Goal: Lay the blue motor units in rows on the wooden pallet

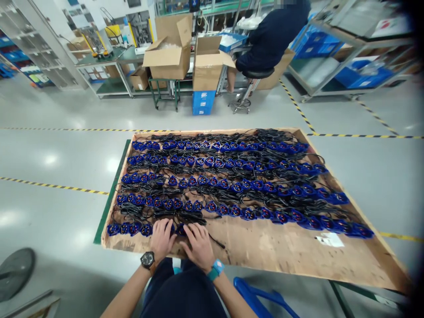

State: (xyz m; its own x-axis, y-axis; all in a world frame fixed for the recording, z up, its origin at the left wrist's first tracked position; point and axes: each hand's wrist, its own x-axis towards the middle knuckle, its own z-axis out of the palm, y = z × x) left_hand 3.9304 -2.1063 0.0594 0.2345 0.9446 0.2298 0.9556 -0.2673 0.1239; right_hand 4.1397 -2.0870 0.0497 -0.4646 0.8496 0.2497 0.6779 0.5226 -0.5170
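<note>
Left hand (161,238) and right hand (198,244), fingers spread, pressed flat on blue connector (180,229) at near-left edge of plywood board (285,251); paper label (329,240) near board's right edge.

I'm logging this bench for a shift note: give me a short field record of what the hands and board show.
surface: plywood board on a table
load: blue plugs with black cables, laid in rows
left hand: flat on plugs at the near row
right hand: beside it, on the same row
paper slip: near right edge
background: seated person, open cardboard boxes
</note>
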